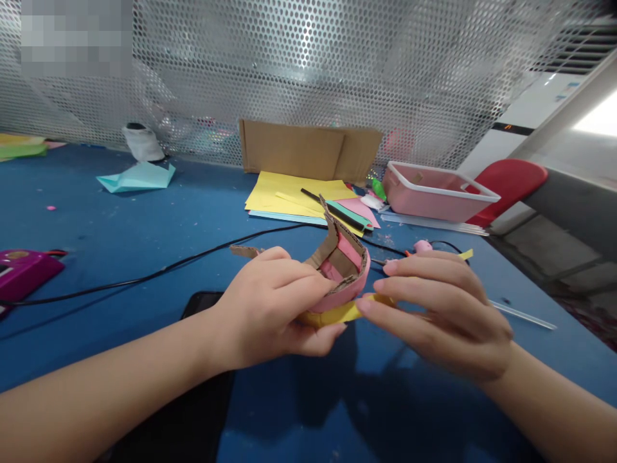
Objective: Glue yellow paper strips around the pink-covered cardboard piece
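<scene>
My left hand is closed around a small curved cardboard piece, with pink paper covering its outer wall and part of its inside. A bare corrugated strip rises from its far side. Along the lower edge runs a yellow paper strip. The fingers of my right hand pinch that strip just right of the cardboard piece, and its far end sticks out past the knuckles. My left thumb lies below the strip. Part of the cardboard piece is hidden by my left fingers.
Yellow paper sheets lie behind my hands, beside a pink bin and a standing cardboard panel. A black cable crosses the blue table. A black phone-like slab lies under my left forearm. A purple device sits far left.
</scene>
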The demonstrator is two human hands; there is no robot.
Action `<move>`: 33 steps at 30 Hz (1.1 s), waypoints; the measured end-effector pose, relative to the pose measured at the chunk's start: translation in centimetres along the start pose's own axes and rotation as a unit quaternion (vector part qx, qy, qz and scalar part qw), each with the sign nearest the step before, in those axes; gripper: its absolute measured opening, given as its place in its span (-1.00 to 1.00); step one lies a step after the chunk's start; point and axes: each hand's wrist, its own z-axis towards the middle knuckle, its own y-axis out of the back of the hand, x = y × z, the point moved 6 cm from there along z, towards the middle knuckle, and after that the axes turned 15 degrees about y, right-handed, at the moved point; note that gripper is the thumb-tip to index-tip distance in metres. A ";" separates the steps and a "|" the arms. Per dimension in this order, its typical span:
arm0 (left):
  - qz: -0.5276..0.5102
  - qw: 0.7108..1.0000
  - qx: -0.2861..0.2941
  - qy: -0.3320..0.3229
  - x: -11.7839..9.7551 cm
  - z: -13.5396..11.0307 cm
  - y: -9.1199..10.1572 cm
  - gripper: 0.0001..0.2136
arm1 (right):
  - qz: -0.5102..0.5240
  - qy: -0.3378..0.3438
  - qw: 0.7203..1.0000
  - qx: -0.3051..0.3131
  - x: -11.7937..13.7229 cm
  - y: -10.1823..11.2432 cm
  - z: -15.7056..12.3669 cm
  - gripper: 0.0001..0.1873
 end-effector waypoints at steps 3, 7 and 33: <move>-0.006 1.000 -0.010 -0.007 0.0 -0.1 0.2 -0.82 | 0.009 0.013 1.000 -0.009 -0.1 0.7 0.0 -0.83; -0.012 1.000 -0.019 -0.009 0.1 -0.2 0.2 -0.82 | -0.001 0.002 1.000 0.015 0.2 0.7 -0.1 -0.86; -0.051 0.999 -0.001 -0.001 0.3 -0.2 0.2 -0.84 | 0.036 -0.100 0.994 -0.032 -0.4 0.5 -0.2 -0.81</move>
